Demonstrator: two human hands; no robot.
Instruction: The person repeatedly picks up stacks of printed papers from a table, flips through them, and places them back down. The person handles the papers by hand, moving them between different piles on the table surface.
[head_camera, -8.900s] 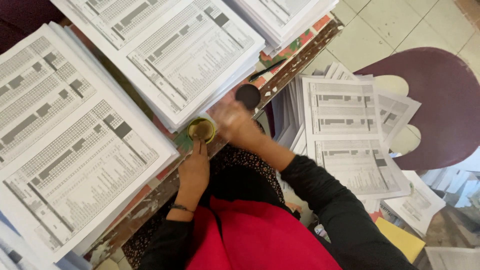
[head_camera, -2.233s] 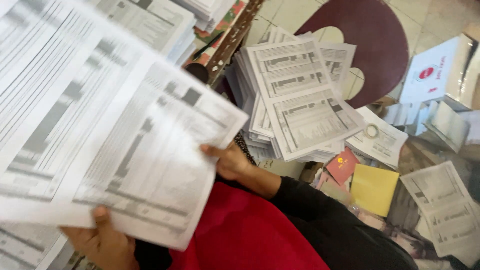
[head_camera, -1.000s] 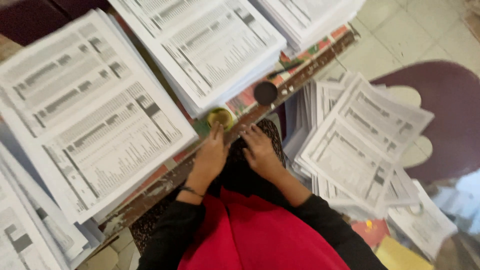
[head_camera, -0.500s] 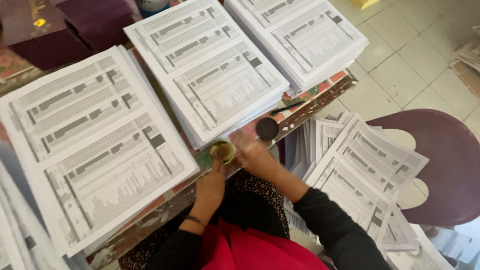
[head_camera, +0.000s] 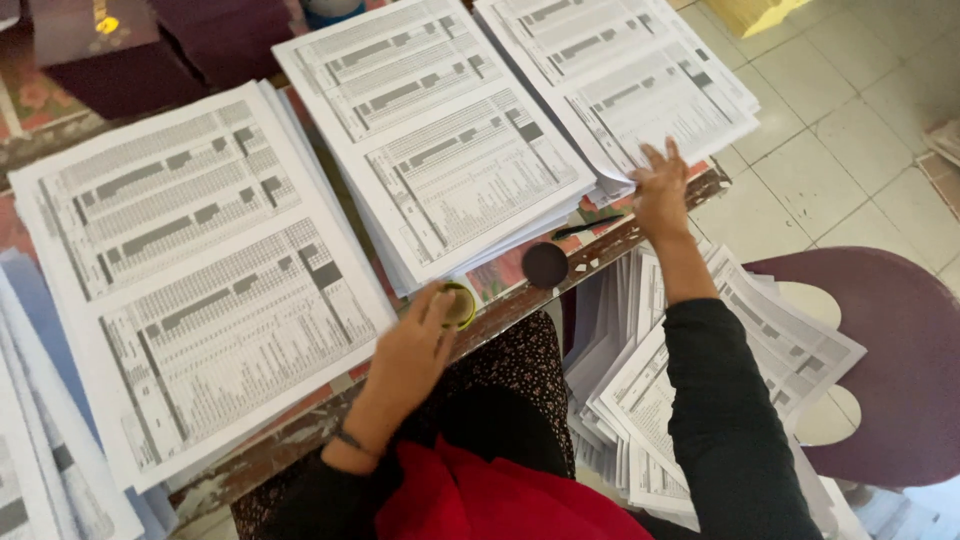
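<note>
Right hand (head_camera: 660, 195) now gone from little round pot (head_camera: 458, 305), up to far paper stack (head_camera: 620, 80). Fingers spread wide, flat on stack corner. Left hand (head_camera: 410, 350) pinches pot at table edge (head_camera: 600, 250), beside middle stack (head_camera: 440, 140). Dark lid (head_camera: 545, 265) sits right of pot. Worry: stack corner hangs over edge, push could slide papers down. Bump could knock pot off.

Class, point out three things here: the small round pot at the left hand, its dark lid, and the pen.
Small round pot (head_camera: 461, 306), head view, yellow-green rim.
Dark lid (head_camera: 545, 265), head view, centre of the disc.
Pen (head_camera: 588, 228), head view, mid-barrel.
</note>
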